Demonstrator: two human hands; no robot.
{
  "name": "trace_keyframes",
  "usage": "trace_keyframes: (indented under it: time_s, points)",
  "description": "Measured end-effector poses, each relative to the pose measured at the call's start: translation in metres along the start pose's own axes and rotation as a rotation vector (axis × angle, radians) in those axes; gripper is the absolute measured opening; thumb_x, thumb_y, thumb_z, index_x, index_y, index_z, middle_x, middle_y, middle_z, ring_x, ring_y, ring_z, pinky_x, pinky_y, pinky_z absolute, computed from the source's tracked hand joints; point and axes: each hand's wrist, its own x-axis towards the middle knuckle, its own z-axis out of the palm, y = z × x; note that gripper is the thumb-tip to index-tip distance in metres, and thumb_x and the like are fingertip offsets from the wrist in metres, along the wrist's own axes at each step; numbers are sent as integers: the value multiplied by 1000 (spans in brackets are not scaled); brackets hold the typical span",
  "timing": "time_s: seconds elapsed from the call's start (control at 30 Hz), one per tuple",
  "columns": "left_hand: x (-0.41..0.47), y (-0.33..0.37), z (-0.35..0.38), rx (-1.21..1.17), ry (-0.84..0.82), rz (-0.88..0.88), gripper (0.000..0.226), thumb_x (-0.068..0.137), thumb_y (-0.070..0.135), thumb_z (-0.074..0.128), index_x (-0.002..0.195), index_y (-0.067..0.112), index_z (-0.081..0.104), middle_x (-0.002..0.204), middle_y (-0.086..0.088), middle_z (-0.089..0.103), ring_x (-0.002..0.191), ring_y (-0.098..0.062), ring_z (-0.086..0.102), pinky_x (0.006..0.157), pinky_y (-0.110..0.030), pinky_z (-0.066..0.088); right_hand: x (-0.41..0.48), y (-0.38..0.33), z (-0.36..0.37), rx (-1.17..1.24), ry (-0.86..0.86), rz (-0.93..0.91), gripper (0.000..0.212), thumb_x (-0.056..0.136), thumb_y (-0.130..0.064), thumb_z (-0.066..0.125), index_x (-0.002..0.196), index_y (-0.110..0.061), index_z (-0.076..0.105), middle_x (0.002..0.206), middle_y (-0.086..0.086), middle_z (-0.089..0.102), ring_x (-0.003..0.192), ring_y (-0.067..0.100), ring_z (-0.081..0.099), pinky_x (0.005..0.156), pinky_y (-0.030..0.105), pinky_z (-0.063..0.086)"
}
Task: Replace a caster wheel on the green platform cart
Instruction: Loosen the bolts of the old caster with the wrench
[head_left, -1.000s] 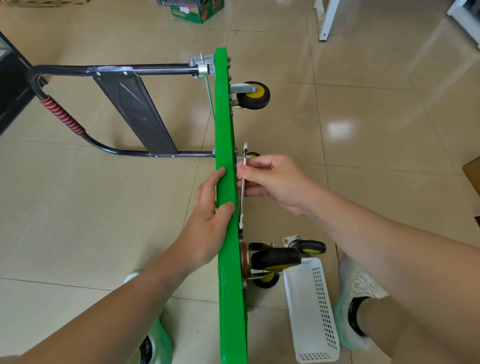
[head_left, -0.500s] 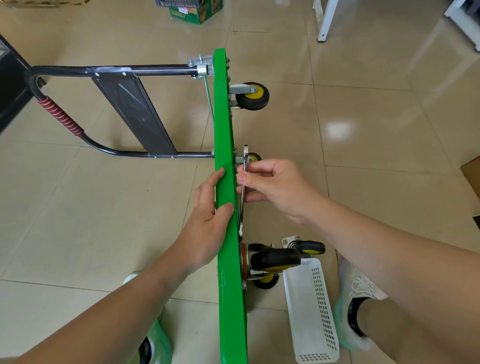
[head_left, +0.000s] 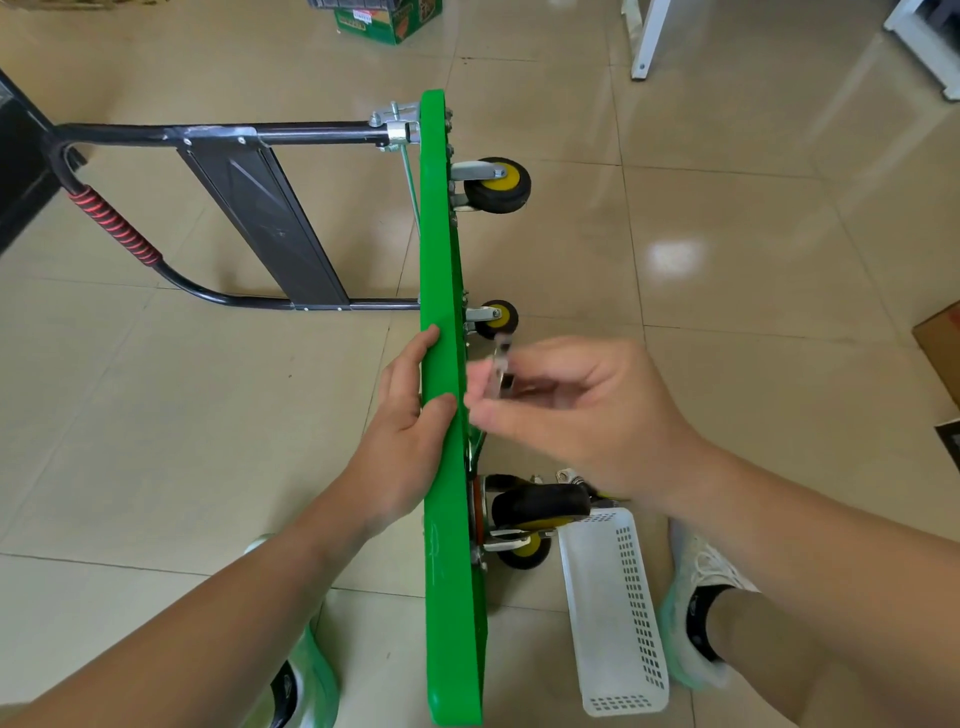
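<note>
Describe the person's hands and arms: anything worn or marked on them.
The left hand and right hand are bare, with no gloves, rings or watch in view. The left forearm and right forearm are bare too, and no sleeve shows. The right hand is blurred, so small details there cannot be told.

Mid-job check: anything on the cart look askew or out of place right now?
The cart stands on its edge, steadied by the left hand: deliberate, it seems. The near caster is swivelled crosswise, unlike the far casters. The right hand and its wrench are blurred. No visible damage.
</note>
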Motion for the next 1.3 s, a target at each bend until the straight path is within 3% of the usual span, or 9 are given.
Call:
trace_keyframes:
  time_s: [0.13, 0.33, 0.53, 0.67, 0.8, 0.9, 1.07, 1.2, 1.3]
  points:
    - [1, -2, 0, 31, 5, -20, 61, 108, 9, 44, 158, 38, 25, 151, 10, 34, 106, 38, 35, 82, 10, 28, 28, 0, -14, 78, 148, 171, 22, 84, 3, 73, 96, -15, 75, 88, 1, 78, 85, 15, 75, 77, 29, 61]
    - [3, -2, -2, 29, -3, -16, 60, 108, 9, 44, 158, 36, 25, 149, 9, 35, 102, 37, 38, 79, 9, 29, 59, 26, -12, 113, 158, 372, 12, 89, -4, 72, 94, -14, 75, 80, 0, 76, 79, 17, 73, 81, 40, 63]
    - [4, -3, -4, -11, -19, -7, 63, 89, 36, 43, 148, 50, 25, 145, 16, 36, 109, 29, 43, 85, 4, 35, 69, 50, -7, 168, 88, 545, 10, 90, -6, 70, 100, -6, 74, 90, 8, 75, 79, 17, 73, 75, 34, 62]
    - [4, -3, -3, -11, -19, 4, 55, 106, 19, 47, 148, 46, 25, 147, 11, 36, 109, 32, 41, 83, 7, 32, 69, 49, -4, 173, 73, 527, 10, 89, -6, 71, 98, -9, 75, 94, 9, 76, 86, 20, 73, 76, 34, 62]
    - [3, -2, -3, 10, -23, -6, 59, 107, 6, 45, 149, 42, 25, 147, 8, 36, 102, 34, 42, 80, 6, 34, 56, 36, -3, 142, 85, 433, 14, 87, -1, 72, 93, -14, 75, 86, 4, 77, 81, 16, 73, 77, 32, 62]
    - [2, 0, -2, 16, -16, 3, 57, 108, 7, 45, 148, 42, 24, 146, 9, 34, 103, 37, 39, 80, 8, 32, 34, 25, -4, 103, 54, 316, 21, 82, 5, 75, 93, -13, 76, 88, 4, 77, 83, 14, 72, 80, 30, 61]
    - [3, -1, 2, 1, 1, 2, 56, 99, 29, 46, 149, 47, 26, 149, 11, 34, 110, 35, 38, 84, 8, 30, 19, 7, -8, 112, 88, 177, 25, 79, 10, 74, 90, -13, 77, 90, 0, 78, 85, 10, 73, 80, 24, 58]
    - [1, 0, 1, 3, 9, -5, 57, 108, 13, 44, 153, 42, 26, 153, 12, 33, 105, 36, 39, 80, 9, 30, 42, 3, -29, 129, 203, 228, 17, 86, 1, 72, 98, -12, 74, 86, 4, 77, 86, 17, 75, 77, 31, 62]
    - [1, 1, 0, -10, -9, -16, 58, 101, 28, 45, 152, 46, 26, 153, 15, 33, 111, 33, 38, 83, 8, 31, 57, 20, -35, 155, 233, 319, 15, 88, 0, 71, 100, -9, 73, 85, 5, 75, 84, 20, 73, 81, 36, 62]
